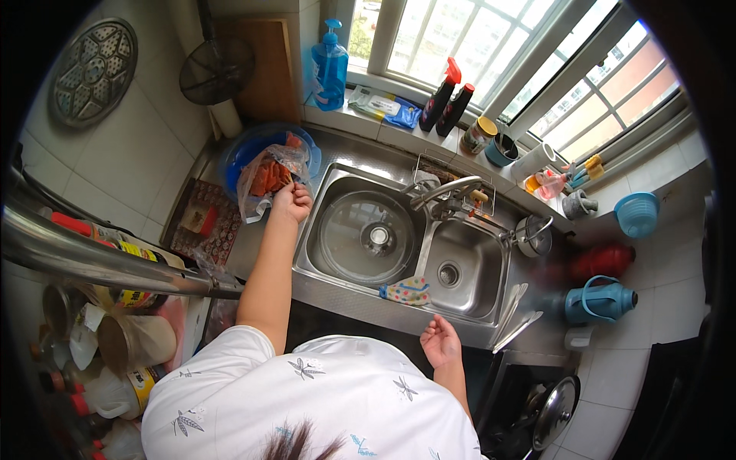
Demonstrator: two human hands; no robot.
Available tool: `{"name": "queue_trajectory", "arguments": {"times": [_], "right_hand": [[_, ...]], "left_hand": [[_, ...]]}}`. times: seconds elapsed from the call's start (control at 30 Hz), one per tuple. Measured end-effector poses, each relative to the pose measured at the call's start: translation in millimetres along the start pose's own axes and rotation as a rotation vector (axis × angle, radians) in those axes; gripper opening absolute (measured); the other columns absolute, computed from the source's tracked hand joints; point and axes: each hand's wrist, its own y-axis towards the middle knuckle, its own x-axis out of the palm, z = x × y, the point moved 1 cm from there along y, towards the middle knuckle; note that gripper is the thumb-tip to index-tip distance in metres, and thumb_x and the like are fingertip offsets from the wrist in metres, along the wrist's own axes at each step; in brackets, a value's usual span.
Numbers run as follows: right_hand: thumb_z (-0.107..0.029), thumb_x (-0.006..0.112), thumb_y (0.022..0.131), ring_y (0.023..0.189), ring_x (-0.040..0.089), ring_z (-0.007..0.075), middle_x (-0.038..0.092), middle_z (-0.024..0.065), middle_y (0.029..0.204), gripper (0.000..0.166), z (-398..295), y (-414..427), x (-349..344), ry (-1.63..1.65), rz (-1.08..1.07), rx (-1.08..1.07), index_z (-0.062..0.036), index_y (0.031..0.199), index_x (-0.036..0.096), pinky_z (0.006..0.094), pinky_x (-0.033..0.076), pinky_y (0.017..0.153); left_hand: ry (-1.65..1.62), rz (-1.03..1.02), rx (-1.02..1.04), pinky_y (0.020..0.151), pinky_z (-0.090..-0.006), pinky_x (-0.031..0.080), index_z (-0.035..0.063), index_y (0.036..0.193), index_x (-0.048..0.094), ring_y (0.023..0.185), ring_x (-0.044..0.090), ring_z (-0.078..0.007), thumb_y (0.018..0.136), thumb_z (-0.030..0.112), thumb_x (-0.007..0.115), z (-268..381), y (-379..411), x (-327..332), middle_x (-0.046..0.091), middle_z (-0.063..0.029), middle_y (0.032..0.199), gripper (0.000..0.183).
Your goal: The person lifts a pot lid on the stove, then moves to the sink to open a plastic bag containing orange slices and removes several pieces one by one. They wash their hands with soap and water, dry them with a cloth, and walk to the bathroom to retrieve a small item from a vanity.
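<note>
My left hand (294,202) reaches to a clear plastic bag (246,192) of orange-red food pieces (269,177), which rests in a blue plastic basin (244,150). Its fingers are curled at the bag's right side; whether they pinch the bag or a piece is hidden. Palm up and with nothing in it, my right hand (441,340) hovers by the sink's front edge, its fingers loosely bent. Between the hands lies a two-bowl steel sink (424,253). A clear round vessel or lid (333,253) sits in the larger bowl. A dotted cloth (407,291) drapes over the front rim.
The faucet (445,192) arches over the sink. Several chopsticks or utensils (514,316) lie on its right. A blue kettle-like jug (601,302) stands farther right. Bottles, including a blue pump bottle (329,72), line the windowsill. At left, a metal rail (115,261) crosses a shelf of bottles.
</note>
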Motion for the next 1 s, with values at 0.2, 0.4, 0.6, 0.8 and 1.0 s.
{"name": "queue_trajectory", "arguments": {"times": [0.2, 0.4, 0.6, 0.8, 1.0], "right_hand": [[-0.012, 0.052, 0.079, 0.058, 0.047, 0.013, 0.052, 0.0039, 0.067, 0.008, 3.1, 2.3, 4.5, 0.006, 0.021, 0.006, -0.0046, 0.081, 0.054, 0.0243, 0.04, 0.052], [-0.013, 0.052, 0.079, 0.059, 0.047, 0.0133, 0.052, 0.004, 0.068, 0.009, 3.2, 5.4, 7.2, -0.015, -0.005, 0.014, -0.0045, 0.082, 0.053, 0.0245, 0.04, 0.053], [-0.013, 0.051, 0.08, 0.058, 0.047, 0.0136, 0.053, 0.0044, 0.068, 0.01, -0.7, 6.0, 5.7, -0.026, -0.014, 0.014, -0.0043, 0.082, 0.054, 0.0243, 0.041, 0.053], [-0.012, 0.053, 0.079, 0.057, 0.048, 0.0131, 0.053, 0.0037, 0.066, 0.008, -0.6, 2.8, 6.8, -0.037, 0.001, 0.017, -0.0046, 0.08, 0.055, 0.0251, 0.041, 0.052], [-0.012, 0.053, 0.079, 0.058, 0.047, 0.013, 0.053, 0.0038, 0.067, 0.008, -1.0, 2.0, 4.8, -0.037, 0.0, 0.019, -0.0046, 0.08, 0.055, 0.025, 0.041, 0.052]], "left_hand": [[-0.084, -0.191, 0.003, 0.037, -0.018, 0.028, 0.0071, 0.074, 0.043, 0.045, 0.039, -0.0069, 0.087, 0.021, 0.039, 17.9, -9.6, -5.9, 0.043, 0.001, 0.061, 0.019], [0.029, -0.172, 0.064, 0.037, -0.0177, 0.028, 0.0073, 0.072, 0.043, 0.046, 0.039, -0.0074, 0.086, 0.019, 0.042, 21.0, -14.7, -12.5, 0.042, 0.0002, 0.061, 0.019], [0.288, -0.018, 0.267, 0.036, -0.0159, 0.028, 0.0077, 0.071, 0.042, 0.046, 0.039, -0.0075, 0.085, 0.017, 0.043, 3.4, -27.1, -8.9, 0.044, -0.0006, 0.06, 0.017], [0.33, -0.067, 0.237, 0.035, -0.0165, 0.028, 0.0087, 0.069, 0.044, 0.045, 0.039, -0.0082, 0.084, 0.019, 0.044, -3.2, -23.9, -17.9, 0.045, -0.0007, 0.059, 0.018], [0.169, -0.062, 0.144, 0.036, -0.018, 0.029, 0.0104, 0.073, 0.045, 0.046, 0.04, -0.0107, 0.085, 0.027, 0.043, 4.7, -12.4, -28.2, 0.046, -0.0021, 0.059, 0.021]]}}
